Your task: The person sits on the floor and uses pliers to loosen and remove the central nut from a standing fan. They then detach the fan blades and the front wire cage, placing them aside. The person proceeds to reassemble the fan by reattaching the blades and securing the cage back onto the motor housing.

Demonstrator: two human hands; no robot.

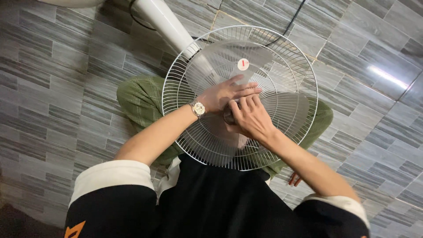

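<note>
Both hands meet at the fan's hub: left hand (224, 94) above right hand (249, 117), blades (229, 57) beneath, grille (176, 83) around them.

White wire fan guard (282, 53), round, face-up over the lap; translucent blades (220, 61) inside, dark hub cap (228, 117) at centre.

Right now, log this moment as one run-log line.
left hand: on fan hub | right hand: gripping hub | fan blades: translucent, inside white wire guard | floor: grey tile
</note>
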